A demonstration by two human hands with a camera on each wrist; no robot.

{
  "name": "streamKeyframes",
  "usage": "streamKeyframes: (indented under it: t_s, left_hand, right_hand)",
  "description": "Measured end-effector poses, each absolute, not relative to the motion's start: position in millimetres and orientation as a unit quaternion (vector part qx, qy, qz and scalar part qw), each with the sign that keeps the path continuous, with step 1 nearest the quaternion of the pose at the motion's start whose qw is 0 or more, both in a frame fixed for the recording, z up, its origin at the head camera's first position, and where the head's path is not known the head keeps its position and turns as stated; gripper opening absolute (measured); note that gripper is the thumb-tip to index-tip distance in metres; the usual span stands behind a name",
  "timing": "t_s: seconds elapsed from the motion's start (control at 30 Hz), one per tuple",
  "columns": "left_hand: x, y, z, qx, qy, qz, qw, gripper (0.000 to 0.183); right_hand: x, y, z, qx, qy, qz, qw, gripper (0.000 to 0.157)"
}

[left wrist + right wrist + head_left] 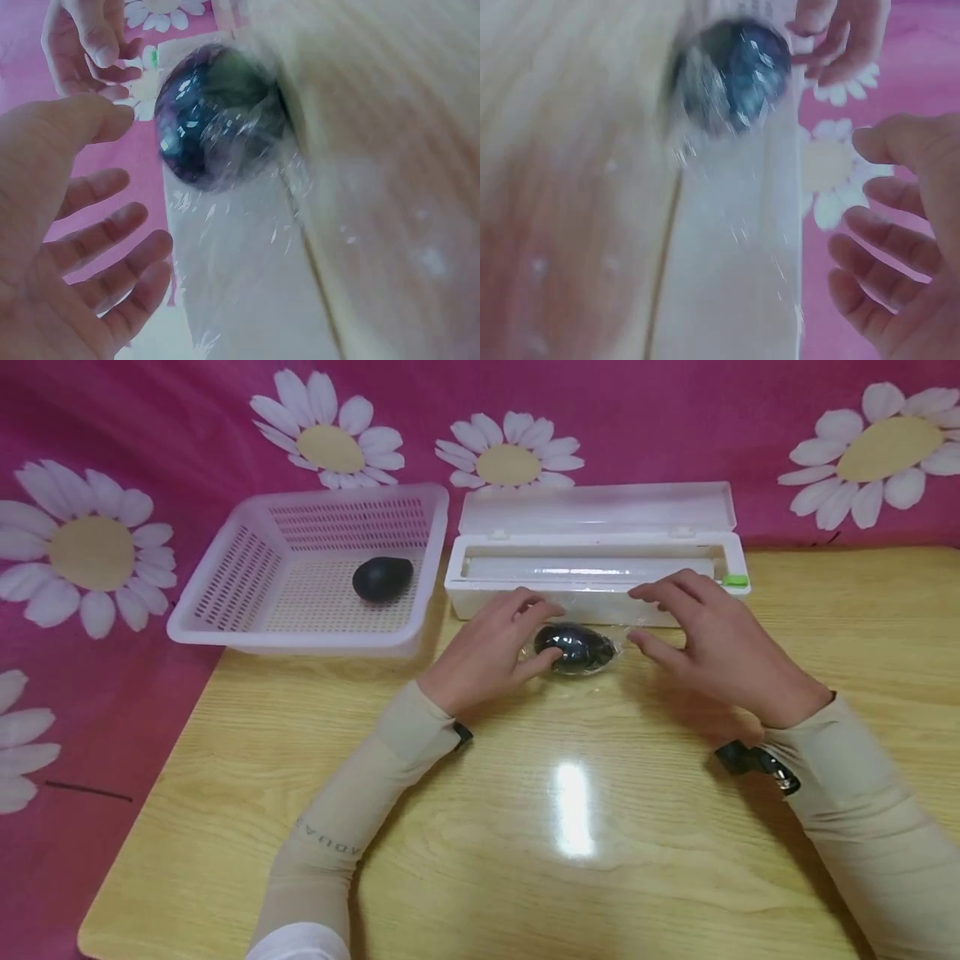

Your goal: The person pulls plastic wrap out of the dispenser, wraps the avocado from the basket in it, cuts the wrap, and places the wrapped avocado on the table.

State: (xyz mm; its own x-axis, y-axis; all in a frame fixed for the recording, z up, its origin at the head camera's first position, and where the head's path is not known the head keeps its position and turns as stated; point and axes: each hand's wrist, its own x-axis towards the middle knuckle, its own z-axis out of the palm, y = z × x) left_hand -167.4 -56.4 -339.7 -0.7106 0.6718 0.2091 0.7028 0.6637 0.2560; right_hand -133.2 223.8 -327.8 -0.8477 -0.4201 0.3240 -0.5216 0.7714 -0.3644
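Observation:
A dark, glossy, egg-shaped fruit (577,647), loosely wrapped in clear cling film, lies on the table before a white cling film dispenser (525,603). My left hand (487,647) is at its left side, fingers spread and thumb overlapping it in the head view. From the left wrist, the fruit (217,120) shows a purplish sheen and crinkled film, with the thumb near it. To its right hovers my right hand (712,639), fingers apart and loosely bent, near the film's loose end. Neither hand grips anything.
The dispenser's lid (596,510) stands raised, a film roll (592,568) inside and a green slider (735,581) at the right end. On the left, a pale plastic basket (300,639) holds another dark fruit (382,579). A flowered pink cloth (630,410) hangs behind the wooden table (465,860).

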Motion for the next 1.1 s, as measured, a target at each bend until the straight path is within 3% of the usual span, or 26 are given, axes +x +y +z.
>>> streamKeyframes:
  t_s: [0.17,0.33,0.53,0.63,0.87,1.1]
  left_hand:
    - [-170.4,-60.4,-329.3,-0.366,-0.915,-0.151,0.082,0.043]
    - [-172.2,-63.1,-322.7,-0.366,-0.911,-0.147,0.12,0.038]
    - [-171.8,-63.3,-315.9,-0.366,-0.912,-0.131,0.133,0.038]
    - [-171.7,-61.9,-314.2,-0.366,-0.913,-0.125,0.132,0.037]
    - [-173.0,-57.9,-316.4,-0.373,-0.911,-0.123,0.123,0.037]
    - [-177.5,-52.7,-316.0,-0.386,-0.906,-0.118,0.129,0.038]
  right_hand:
    - [-142.3,243.5,-327.4,0.223,-0.923,0.248,0.193,0.045]
    - [-153.8,262.5,-336.9,0.187,-0.921,0.253,0.229,0.056]
    - [-169.1,272.8,-346.7,0.149,-0.923,0.256,0.244,0.121]
    - [-174.3,274.8,-351.0,0.138,-0.927,0.244,0.25,0.135]
    - [-177.0,281.1,-359.8,0.125,-0.938,0.203,0.252,0.134]
    - [-177.2,288.1,-357.2,0.043,-0.969,0.191,0.152,0.101]
